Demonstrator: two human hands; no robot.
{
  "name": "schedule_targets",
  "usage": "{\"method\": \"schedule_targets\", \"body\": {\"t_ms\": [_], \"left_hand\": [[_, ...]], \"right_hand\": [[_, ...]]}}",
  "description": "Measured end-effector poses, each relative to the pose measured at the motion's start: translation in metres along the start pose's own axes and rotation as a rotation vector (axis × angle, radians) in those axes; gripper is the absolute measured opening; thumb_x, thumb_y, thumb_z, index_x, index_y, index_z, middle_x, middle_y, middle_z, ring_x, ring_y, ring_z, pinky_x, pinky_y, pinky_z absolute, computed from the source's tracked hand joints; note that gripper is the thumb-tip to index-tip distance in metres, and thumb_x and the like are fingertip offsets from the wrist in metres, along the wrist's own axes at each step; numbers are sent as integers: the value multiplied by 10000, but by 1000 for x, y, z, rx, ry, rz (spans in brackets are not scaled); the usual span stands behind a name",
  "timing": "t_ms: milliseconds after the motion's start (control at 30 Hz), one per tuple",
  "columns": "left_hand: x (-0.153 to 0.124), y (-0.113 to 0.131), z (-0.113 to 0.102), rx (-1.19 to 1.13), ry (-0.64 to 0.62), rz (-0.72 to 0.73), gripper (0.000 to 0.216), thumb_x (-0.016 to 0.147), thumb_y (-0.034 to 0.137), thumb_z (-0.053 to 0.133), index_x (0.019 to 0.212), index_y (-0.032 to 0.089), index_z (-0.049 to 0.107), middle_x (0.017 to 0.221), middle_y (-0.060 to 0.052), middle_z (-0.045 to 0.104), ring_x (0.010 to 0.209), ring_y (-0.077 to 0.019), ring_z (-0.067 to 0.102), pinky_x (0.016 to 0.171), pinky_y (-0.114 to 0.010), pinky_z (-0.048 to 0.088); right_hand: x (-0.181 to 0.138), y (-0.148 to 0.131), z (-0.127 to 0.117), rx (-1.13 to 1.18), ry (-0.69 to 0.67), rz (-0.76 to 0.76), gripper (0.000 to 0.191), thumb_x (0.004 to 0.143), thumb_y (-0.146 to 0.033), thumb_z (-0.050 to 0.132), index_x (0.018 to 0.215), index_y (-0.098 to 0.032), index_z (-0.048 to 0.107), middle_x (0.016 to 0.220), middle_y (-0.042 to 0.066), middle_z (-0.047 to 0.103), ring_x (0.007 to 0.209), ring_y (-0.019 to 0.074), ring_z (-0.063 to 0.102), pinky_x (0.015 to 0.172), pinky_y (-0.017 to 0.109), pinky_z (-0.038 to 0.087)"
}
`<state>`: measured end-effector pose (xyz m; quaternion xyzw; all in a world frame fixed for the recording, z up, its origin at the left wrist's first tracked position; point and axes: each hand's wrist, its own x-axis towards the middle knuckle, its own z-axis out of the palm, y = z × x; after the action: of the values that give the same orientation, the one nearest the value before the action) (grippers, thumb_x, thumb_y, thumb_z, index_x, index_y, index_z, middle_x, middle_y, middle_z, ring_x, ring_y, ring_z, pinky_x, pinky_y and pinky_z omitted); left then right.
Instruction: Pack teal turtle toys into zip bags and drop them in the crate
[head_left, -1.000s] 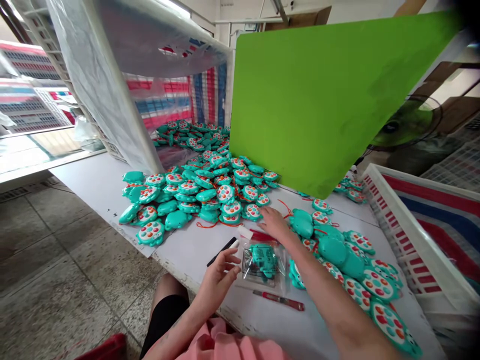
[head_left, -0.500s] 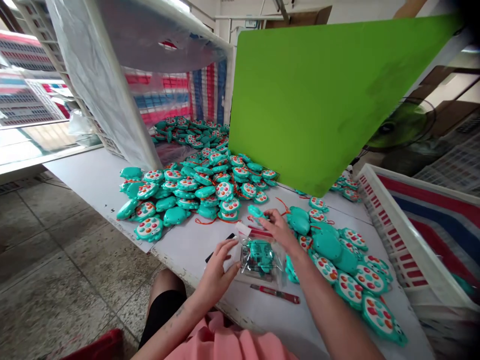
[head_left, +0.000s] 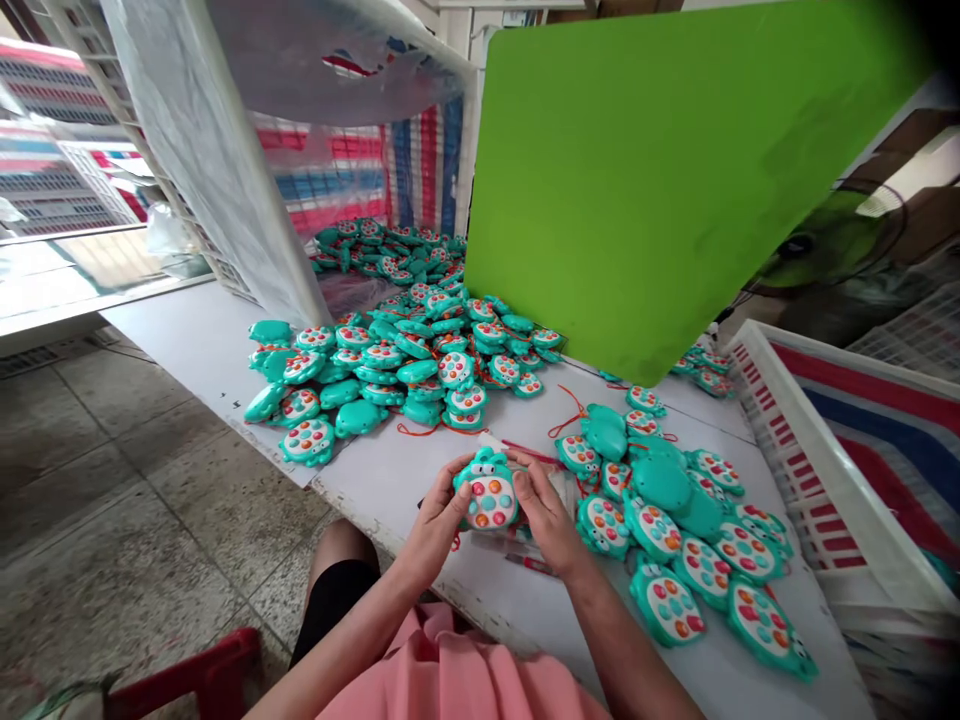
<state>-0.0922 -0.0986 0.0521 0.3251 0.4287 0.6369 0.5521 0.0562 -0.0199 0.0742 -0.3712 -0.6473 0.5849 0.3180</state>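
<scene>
Between both hands is a teal toy [head_left: 489, 492] with cartoon eyes and a white face full of red, orange and teal buttons, held face up above the table's front edge. My left hand [head_left: 442, 508] grips its left side, the thumb on the face. On the opposite side my right hand [head_left: 544, 505] has its fingers round the edge. Partly hidden beneath them lies a clear plastic bag [head_left: 499, 543] on the table. A red pen-like tool [head_left: 531, 564] shows just below the right hand.
A big heap of the same toys [head_left: 382, 375] spills from a plastic-lined white crate [head_left: 289, 240]. More toys [head_left: 667, 500] lie right of my hands. A green board [head_left: 637, 190] stands behind; a white basket [head_left: 795, 460] is at the right, a red stool [head_left: 195, 680] at lower left.
The toy is now face up between both hands, close to me. My left hand has left the bag's edge, and my right hand has come back from farther out on the table.
</scene>
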Motion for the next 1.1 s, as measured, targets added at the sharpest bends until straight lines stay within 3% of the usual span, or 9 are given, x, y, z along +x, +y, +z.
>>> {"method": "schedule_targets", "body": {"t_ms": [167,367,433,500,567,667,800,933,1100], "left_hand": [[-4,0,0,136,-1,74,620,870,437,574,1403,250,318,1382,-89,454,1195,-246,501,999,-364,437],[1,-3,-2,230,-26,52,569,908,437,502,1408,252,303,1377,-87,442,1164,-246,513,953,-364,470],[2,-4,-1,242,-41,61,575,909,433,504,1416,253,300,1396,-82,432,1181,-244,504,982,-364,450],[1,-3,0,249,-58,83,634,882,434,555,1428,251,290,1394,-84,443,1191,-246,500,1020,-368,419],[-1,-2,2,224,-71,81,791,786,427,686,1437,256,270,1389,-95,451,1177,-264,517,1007,-376,436],[-1,-2,4,174,-54,42,1030,613,346,841,1442,276,233,1389,-118,438,1102,-280,571,898,-368,519],[0,-3,6,153,3,-6,1025,644,323,820,1454,293,194,1293,-118,499,909,-223,632,719,-324,570],[0,-5,6,124,7,-20,1028,648,336,816,1459,302,184,1232,-103,531,808,-180,630,675,-307,565],[-1,-6,1,205,-16,56,898,760,391,718,1472,277,182,1394,-118,426,1113,-259,558,932,-371,490]], "right_hand": [[-5,3,9,-34,24,-1,429,911,-565,417,1177,-272,582,1174,41,626,1067,231,585,891,344,501],[-9,3,10,111,-135,113,490,868,-595,481,1252,-290,486,955,30,640,649,172,607,537,288,514],[-8,2,10,82,-102,78,463,858,-569,519,1209,-268,515,960,29,634,697,177,605,555,278,513],[-7,2,10,20,-42,1,397,861,-522,545,1134,-236,564,965,28,639,803,189,607,690,294,525],[-6,2,11,-14,-4,-47,356,869,-489,550,1101,-220,585,971,25,648,881,197,602,805,309,505],[-7,3,12,2,-2,2,374,887,-499,518,1154,-243,577,1035,27,652,946,209,608,849,325,501],[-10,9,11,20,-15,60,463,911,-571,417,1247,-282,553,1256,41,591,1161,230,546,974,364,460],[-10,17,9,28,-25,75,548,905,-614,387,1329,-282,490,1361,49,526,1270,238,470,1045,407,411],[-12,21,6,13,1,76,566,899,-627,383,1333,-281,497,1386,63,507,1301,240,441,1077,418,379]]}}
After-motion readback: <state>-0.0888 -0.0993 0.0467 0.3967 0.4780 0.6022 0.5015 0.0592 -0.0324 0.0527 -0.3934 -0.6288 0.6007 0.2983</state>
